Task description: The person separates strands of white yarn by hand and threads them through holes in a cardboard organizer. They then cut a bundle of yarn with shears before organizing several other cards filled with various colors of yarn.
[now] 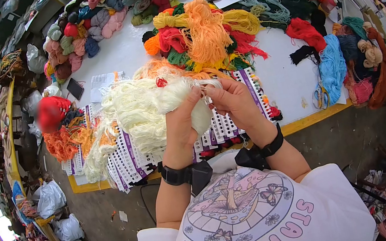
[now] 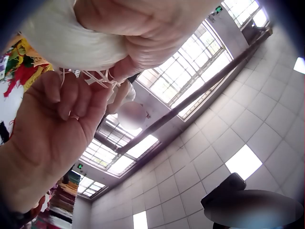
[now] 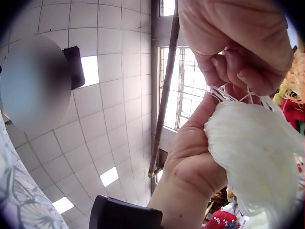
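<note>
A bundle of white yarn (image 3: 252, 148) hangs from my left hand (image 1: 183, 117), whose fingers and thumb grip it near its top end. Close beside it, my right hand (image 1: 239, 103) pinches thin white strands (image 2: 97, 76) at that end with its fingertips. The two hands nearly meet above the table's front part. In the right wrist view the strands run from the bundle up into the right fingers. Beneath and left of the hands lies a heap of white skeins (image 1: 135, 117), with a small red tie (image 1: 161, 81) showing on top.
White cards with purple stripes and punched holes (image 1: 125, 158) lie along the yellow front edge (image 1: 307, 126). Behind the hands rises a pile of orange, yellow and red skeins (image 1: 205, 30). Scissors (image 1: 322, 96) lie beside light blue yarn (image 1: 333, 67). Two phones rest farther back.
</note>
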The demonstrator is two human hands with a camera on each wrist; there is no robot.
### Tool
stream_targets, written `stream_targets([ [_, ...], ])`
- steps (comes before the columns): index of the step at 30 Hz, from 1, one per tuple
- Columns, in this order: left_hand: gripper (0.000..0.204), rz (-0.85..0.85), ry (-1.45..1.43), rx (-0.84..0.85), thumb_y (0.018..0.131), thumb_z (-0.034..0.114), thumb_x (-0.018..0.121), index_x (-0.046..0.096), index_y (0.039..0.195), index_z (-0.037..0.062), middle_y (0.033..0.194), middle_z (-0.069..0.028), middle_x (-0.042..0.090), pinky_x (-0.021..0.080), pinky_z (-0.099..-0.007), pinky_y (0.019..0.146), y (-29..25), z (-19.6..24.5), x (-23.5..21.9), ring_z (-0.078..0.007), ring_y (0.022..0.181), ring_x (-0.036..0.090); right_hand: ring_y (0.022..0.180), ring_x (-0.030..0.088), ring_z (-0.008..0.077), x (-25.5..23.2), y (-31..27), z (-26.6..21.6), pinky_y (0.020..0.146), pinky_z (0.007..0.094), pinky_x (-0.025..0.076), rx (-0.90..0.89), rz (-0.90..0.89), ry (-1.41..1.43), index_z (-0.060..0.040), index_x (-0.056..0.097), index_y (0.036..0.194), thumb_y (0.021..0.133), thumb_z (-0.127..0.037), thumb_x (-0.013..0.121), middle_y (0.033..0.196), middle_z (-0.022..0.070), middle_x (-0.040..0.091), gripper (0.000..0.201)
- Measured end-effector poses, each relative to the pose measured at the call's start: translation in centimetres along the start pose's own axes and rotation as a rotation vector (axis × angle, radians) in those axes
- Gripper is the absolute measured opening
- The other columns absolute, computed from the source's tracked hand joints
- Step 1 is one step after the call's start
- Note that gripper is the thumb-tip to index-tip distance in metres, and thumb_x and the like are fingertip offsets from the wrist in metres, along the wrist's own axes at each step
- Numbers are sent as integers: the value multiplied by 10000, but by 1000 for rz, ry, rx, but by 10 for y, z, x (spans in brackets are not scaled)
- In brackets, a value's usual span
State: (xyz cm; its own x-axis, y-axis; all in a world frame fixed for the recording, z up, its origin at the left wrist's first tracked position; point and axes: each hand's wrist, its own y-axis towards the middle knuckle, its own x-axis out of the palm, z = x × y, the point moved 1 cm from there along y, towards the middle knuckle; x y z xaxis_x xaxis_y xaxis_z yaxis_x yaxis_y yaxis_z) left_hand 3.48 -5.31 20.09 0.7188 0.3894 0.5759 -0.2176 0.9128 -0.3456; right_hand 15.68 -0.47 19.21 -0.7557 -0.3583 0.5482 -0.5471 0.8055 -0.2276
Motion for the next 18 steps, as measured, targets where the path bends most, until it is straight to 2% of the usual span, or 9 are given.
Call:
stream_targets([
  [5,255,-3,-107,-64,826,186,574,540,1020,25,940,-72,580,493,-323,678,1,0,-2,-165,840,567,470,378,7,-3,2,2,425,156,294,21,-25,59,-47,604,883,819,-198,594,644,-42,546,165],
  [7,249,-7,-179,-80,823,185,582,548,1003,16,938,-78,584,490,-294,667,2,-1,-3,-157,826,573,489,413,9,-3,2,2,436,159,308,12,11,32,-45,605,883,816,-202,598,671,-33,565,171],
  [10,275,1,-193,-109,833,213,569,539,1020,13,953,-85,578,493,-306,676,1,-1,-4,-164,844,568,532,468,17,-1,1,0,460,163,339,7,55,-40,-39,608,883,807,-201,609,709,-19,589,179],
  [13,333,34,-55,-68,845,267,547,531,1029,-10,994,-89,548,483,-348,724,-1,-1,-3,-194,870,551,573,508,26,6,-2,-8,482,165,372,-38,63,-204,-31,613,881,795,-188,621,725,-9,601,179],
  [16,293,52,-22,-14,838,221,564,530,1033,5,970,-90,575,492,-299,677,-3,-1,2,-165,847,563,588,520,32,7,-3,-9,500,169,395,-70,73,-326,-25,617,889,786,-163,626,726,-4,607,173],
  [18,379,18,49,-7,847,289,541,515,1081,-8,1008,-96,553,484,-312,705,-2,-4,-3,-182,868,554,583,515,31,8,-2,-9,492,167,391,-85,93,-293,-27,616,877,783,-152,623,715,-3,606,156],
])
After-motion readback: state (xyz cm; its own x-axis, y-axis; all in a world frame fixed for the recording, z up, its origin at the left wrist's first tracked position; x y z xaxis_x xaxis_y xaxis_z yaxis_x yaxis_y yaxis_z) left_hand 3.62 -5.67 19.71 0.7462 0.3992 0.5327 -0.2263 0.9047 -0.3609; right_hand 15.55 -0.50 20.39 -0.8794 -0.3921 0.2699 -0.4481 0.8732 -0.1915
